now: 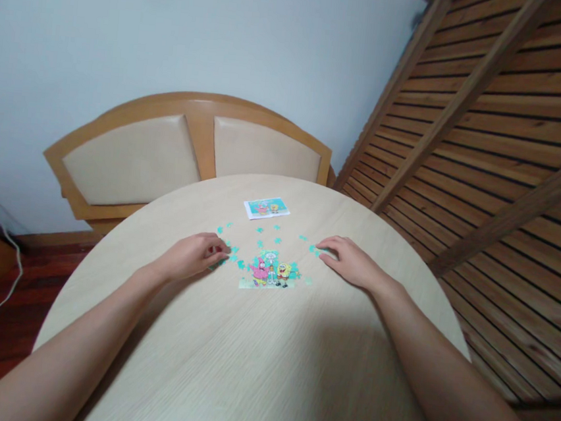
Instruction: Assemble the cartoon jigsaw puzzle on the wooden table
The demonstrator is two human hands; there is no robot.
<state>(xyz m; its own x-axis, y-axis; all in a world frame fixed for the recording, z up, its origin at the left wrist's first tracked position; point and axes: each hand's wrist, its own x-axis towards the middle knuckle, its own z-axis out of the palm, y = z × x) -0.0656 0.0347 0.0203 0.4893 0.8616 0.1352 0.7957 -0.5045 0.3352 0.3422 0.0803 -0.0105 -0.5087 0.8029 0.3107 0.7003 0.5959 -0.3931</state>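
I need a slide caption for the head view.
Left hand and right hand near loose pieces, flanking a partly assembled cartoon jigsaw on a round table.

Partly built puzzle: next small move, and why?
Probably use the left hand to bring one of the teal pieces beside it to the puzzle: the puzzle's upper edge looks ragged, and those pieces lie close. Which fits, I can't tell.

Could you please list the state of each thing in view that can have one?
Jigsaw puzzle: partly assembled, its upper outline ragged
Loose pieces: separate, scattered beyond and beside the puzzle
Picture card: lying picture side up
Left hand: fingers curled beside loose pieces; grip unclear
Right hand: fingertips at loose pieces; grip unclear
White cable: slack, curving
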